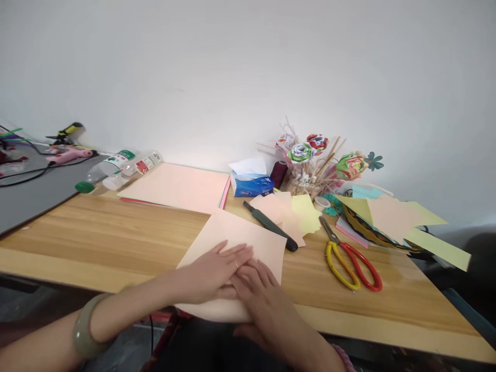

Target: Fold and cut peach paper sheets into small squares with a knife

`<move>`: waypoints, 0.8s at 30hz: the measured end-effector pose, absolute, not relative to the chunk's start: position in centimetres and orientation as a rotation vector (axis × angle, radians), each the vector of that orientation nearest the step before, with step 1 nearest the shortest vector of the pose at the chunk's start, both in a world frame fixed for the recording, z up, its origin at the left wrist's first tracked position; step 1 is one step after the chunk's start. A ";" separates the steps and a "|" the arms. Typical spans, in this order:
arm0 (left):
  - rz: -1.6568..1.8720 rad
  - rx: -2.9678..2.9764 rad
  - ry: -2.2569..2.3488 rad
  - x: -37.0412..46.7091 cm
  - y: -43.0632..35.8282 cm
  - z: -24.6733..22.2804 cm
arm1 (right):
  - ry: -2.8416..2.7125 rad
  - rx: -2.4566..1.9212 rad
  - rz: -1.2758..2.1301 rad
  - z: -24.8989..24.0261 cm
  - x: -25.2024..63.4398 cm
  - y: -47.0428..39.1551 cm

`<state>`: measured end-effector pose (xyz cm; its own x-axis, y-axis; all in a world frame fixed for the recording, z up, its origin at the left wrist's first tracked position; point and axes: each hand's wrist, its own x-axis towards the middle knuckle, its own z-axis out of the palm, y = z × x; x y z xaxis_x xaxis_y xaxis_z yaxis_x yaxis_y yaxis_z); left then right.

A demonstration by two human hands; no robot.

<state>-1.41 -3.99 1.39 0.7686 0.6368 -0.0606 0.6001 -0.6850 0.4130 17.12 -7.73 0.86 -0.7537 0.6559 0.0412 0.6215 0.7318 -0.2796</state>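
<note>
No wording is coming through clearly enough to read. The blue tissue pack [251,185], lying far on the table beside the pink sheets, is showing a small white label, and the two plastic bottles [120,166] at the far left are showing red-and-green labels, all too blurred to make out.

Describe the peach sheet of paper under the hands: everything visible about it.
The peach paper sheet is pale, matte and thin, lying flat on the wooden table at its near edge, turned at an angle with one corner pointing away. Its near edge looks rolled or folded over and slightly overhangs the table. The left hand lies palm down on it, and the right hand presses the near fold, its fingers overlapping the left's. The black utility knife lies beside its far right edge.
</note>
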 end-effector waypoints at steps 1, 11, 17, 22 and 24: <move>0.103 2.579 0.958 -1.6 -3.3 1.1 | -2.830 -1.019 0.379 0.6 17.2 -7.5; -0.032 2.619 1.274 -4.8 -0.2 1.5 | -3.007 -0.799 0.467 0.5 20.2 -7.3; 0.102 2.664 1.380 -6.5 -0.8 0.0 | -3.016 -0.768 0.438 0.7 22.9 -8.6; 0.393 2.593 1.534 -8.5 -4.6 0.0 | -2.985 -0.795 0.553 1.9 23.2 -8.7; 0.357 2.587 1.242 -8.9 -6.7 0.8 | -2.983 -0.840 0.628 2.7 22.6 -8.7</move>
